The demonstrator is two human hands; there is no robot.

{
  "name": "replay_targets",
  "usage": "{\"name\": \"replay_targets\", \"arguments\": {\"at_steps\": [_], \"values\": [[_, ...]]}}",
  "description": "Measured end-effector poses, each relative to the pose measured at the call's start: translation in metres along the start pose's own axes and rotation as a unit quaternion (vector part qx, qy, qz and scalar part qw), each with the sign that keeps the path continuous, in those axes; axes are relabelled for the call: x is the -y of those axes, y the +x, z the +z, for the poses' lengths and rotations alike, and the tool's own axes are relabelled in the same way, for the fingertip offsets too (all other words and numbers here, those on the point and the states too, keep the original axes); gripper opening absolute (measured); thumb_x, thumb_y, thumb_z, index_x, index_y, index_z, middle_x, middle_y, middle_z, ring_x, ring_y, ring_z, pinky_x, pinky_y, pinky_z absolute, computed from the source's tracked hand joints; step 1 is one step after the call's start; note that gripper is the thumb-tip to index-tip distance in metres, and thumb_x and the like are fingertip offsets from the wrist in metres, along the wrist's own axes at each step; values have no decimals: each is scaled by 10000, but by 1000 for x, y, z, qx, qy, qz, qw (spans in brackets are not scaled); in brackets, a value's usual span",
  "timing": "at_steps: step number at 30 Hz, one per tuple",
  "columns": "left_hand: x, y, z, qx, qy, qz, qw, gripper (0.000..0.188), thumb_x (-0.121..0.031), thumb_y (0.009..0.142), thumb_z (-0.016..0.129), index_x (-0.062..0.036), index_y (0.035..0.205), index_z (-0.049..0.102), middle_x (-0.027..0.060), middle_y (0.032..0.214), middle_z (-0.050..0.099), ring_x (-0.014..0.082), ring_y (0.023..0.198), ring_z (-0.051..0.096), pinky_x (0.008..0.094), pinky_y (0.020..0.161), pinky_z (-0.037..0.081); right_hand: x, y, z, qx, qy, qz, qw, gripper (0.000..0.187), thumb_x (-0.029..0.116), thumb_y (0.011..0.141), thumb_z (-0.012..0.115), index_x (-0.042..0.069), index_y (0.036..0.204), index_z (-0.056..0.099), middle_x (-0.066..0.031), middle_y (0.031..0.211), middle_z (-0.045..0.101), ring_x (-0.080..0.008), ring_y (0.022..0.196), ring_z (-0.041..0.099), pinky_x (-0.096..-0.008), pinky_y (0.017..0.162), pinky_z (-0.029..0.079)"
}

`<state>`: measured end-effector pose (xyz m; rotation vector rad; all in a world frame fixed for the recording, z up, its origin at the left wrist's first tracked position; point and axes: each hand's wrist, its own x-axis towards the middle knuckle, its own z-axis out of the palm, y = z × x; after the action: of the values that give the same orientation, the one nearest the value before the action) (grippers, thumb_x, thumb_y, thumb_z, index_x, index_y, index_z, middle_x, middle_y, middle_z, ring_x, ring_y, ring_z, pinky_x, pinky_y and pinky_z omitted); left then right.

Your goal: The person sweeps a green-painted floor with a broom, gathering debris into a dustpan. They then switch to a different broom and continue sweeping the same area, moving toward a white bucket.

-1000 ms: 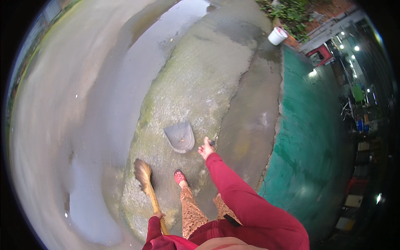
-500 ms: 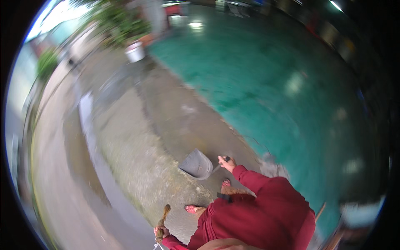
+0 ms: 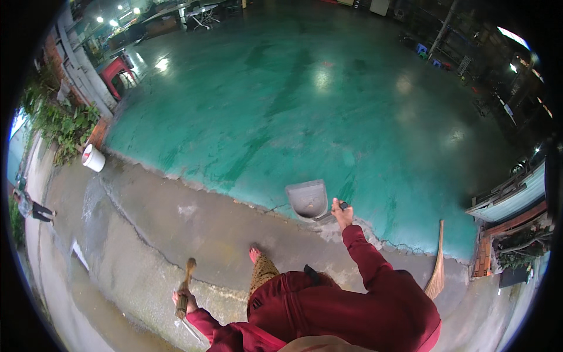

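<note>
My right hand [image 3: 342, 213] is closed round the dark-tipped handle of a grey dustpan [image 3: 309, 202], held out ahead of me. From above, the pan appears over the line where the green floor meets the grey concrete; how high it hangs I cannot tell. Lower left, my left hand [image 3: 184, 301] grips a straw broom [image 3: 187, 283] by its bound handle, seen foreshortened with its brown end pointing away from me. A white cord hangs from it. One bare foot [image 3: 254, 254] shows between my hands; the other is hidden.
A second straw broom [image 3: 437, 270] stands at my right. The green floor [image 3: 246, 129] has a broken edge along the wet concrete [image 3: 193, 205]. At left are a white bucket [image 3: 93, 158], plants [image 3: 64, 126], a red stool [image 3: 116, 75] and another person [image 3: 35, 205].
The view has swung to the right, so the green floor now lies ahead. The dustpan has come round from above the concrete to the green floor's edge. Both hands keep their hold.
</note>
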<state>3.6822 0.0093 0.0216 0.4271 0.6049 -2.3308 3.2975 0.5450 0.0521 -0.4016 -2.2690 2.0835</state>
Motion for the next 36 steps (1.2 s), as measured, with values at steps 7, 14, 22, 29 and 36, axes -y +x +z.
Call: {"name": "replay_targets", "arguments": {"at_steps": [7, 14, 22, 29, 36], "values": [[274, 231, 109, -9, 127, -213, 969, 106, -69, 729, 518, -88, 646, 455, -3, 596, 447, 83, 558, 458, 192, 536, 429, 13, 143, -34, -125, 48, 35, 990, 183, 215, 787, 602, 50, 771, 526, -14, 728, 523, -108, 676, 527, -287, 567, 473], [511, 387, 175, -151, 248, -408, 866, 51, -13, 715, 505, -22, 691, 461, -4, 585, 406, 75, 513, 422, 180, 461, 410, 100, 203, -36, -336, 28, 60, 939, 283, 286, 769, 600, 17, 798, 516, -52, 743, 541, -152, 696, 549, -314, 545, 478], [773, 521, 163, -135, 400, -490, 763, 108, 17, 715, 512, -61, 745, 444, -14, 579, 382, 66, 491, 400, 197, 410, 348, 71, 337, -58, -468, 53, 151, 869, 259, 266, 769, 587, 27, 728, 496, -62, 625, 540, -148, 513, 525, -303, 417, 445], [968, 572, 209, -161, 433, -493, 737, 128, 8, 718, 514, -56, 807, 447, -15, 595, 381, 61, 491, 387, 185, 404, 335, 109, 506, -74, -478, 97, 193, 852, 243, 261, 763, 608, 34, 798, 529, -76, 676, 554, -168, 553, 528, -319, 431, 446], [1094, 666, 231, -66, 610, -412, 673, 140, -25, 704, 539, -90, 719, 415, -23, 580, 384, 57, 464, 371, 179, 390, 314, 153, 689, -77, -445, 135, 162, 870, 200, 163, 745, 629, 16, 789, 500, -105, 758, 550, -209, 727, 566, -368, 563, 500]]}}
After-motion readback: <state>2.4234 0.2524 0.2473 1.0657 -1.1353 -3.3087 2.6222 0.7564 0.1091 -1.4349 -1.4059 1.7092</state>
